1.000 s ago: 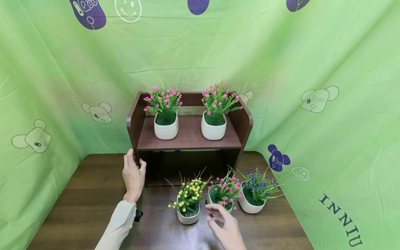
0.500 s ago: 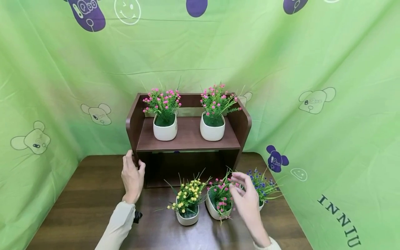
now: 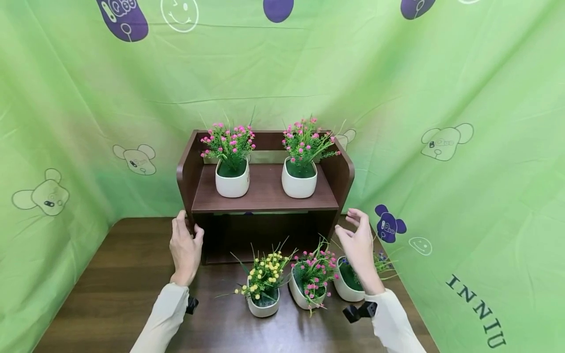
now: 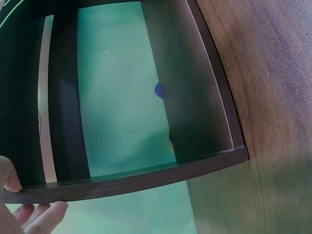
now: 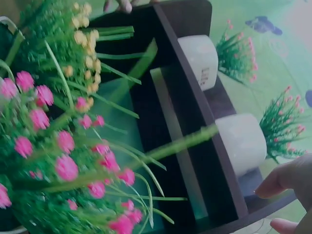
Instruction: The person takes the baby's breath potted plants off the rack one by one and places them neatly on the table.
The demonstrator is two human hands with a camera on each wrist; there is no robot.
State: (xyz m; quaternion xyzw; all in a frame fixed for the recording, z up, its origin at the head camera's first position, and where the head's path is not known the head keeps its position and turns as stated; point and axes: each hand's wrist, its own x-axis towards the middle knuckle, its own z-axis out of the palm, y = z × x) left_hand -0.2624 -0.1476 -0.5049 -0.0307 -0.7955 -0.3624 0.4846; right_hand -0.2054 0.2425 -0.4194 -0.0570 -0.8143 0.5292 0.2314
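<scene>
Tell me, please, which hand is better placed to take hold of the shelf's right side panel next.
Probably the right hand: it holds nothing and is close beside the right side panel, while the left hand grips the left side panel.

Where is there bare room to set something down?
The upper shelf has a gap between its two pots. Bare tabletop lies left of the left hand and between it and the yellow plant. Crowded: yellow plant, front pink plant and blue plant, side by side.
</scene>
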